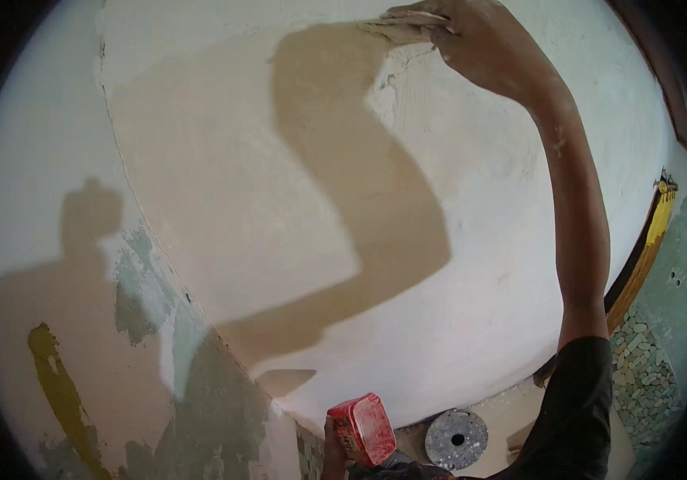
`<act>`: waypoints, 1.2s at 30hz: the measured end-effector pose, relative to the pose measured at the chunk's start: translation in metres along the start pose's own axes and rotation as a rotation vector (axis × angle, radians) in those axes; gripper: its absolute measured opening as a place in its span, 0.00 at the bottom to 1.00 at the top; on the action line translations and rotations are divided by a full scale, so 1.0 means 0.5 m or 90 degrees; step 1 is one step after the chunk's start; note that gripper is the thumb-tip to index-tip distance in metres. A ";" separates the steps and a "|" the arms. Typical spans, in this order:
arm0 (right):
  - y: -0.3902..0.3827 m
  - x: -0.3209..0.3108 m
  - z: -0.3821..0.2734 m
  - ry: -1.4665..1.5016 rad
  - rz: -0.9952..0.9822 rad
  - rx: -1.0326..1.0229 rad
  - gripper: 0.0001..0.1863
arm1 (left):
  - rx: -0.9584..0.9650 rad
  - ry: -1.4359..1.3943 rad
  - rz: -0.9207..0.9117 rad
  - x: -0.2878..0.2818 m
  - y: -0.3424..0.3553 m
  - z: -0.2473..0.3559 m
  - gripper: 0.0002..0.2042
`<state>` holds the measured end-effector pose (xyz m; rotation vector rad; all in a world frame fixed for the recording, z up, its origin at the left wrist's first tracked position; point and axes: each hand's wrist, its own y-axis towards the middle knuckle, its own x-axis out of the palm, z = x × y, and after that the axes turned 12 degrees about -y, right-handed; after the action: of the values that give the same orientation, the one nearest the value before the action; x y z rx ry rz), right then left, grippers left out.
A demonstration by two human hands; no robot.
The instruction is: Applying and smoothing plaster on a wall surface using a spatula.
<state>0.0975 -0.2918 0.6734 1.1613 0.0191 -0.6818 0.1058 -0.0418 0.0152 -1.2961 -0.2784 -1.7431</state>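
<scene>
the right hand (483,44) is raised high against the pale wall (503,200), its fingers (411,16) pointing left and lying close together, with pale smears on them; a thin, whitish flat shape (399,32) juts out at the fingertips and reaches the wall surface, but i cannot tell whether it is a tool being pinched or just coated fingers; right below it the wall has a small rough patch (387,92) with a ragged edge; the bare forearm (583,216) curves down to a dark sleeve (575,408); the left hand (333,448) is low, near the bottom edge, curled around the left side of a red tub (367,430), whose paler, smeared face is turned upward; the tub is held in front of the wall's lower part, well apart from the right hand; just to the tub's right sits a grey, speckled round disc (456,439) with a dark hole in the middle; a broad shadow (367,160) of the arm crosses the wall; farther left, past a cracked seam (123,160), the surface carries grey-green patches (139,300) and a mustard streak (59,384); at far right are a yellow-coated strip (660,220) and a pebble-patterned area (643,376).
</scene>
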 end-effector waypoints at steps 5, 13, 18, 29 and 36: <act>-0.078 0.053 -0.027 0.001 0.099 -0.045 0.22 | 0.003 0.015 -0.081 -0.029 0.044 -0.002 0.29; -0.216 0.073 -0.111 0.056 -0.066 -0.057 0.20 | 0.049 0.129 -0.126 0.044 0.027 0.027 0.35; -0.127 0.069 -0.025 0.021 -0.022 -0.041 0.19 | -0.047 0.043 -0.122 0.033 0.056 0.000 0.31; 0.054 -0.019 -0.124 -0.028 -0.078 0.132 0.11 | -0.078 0.041 -0.125 0.084 0.015 0.031 0.27; -0.099 0.146 -0.208 -0.083 0.139 -0.021 0.18 | -0.154 -0.034 -0.016 0.047 0.058 0.025 0.28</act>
<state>0.1651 -0.2503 0.5626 1.0674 -0.2030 -0.5591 0.1355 -0.0622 0.0310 -1.5187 -0.1152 -1.8070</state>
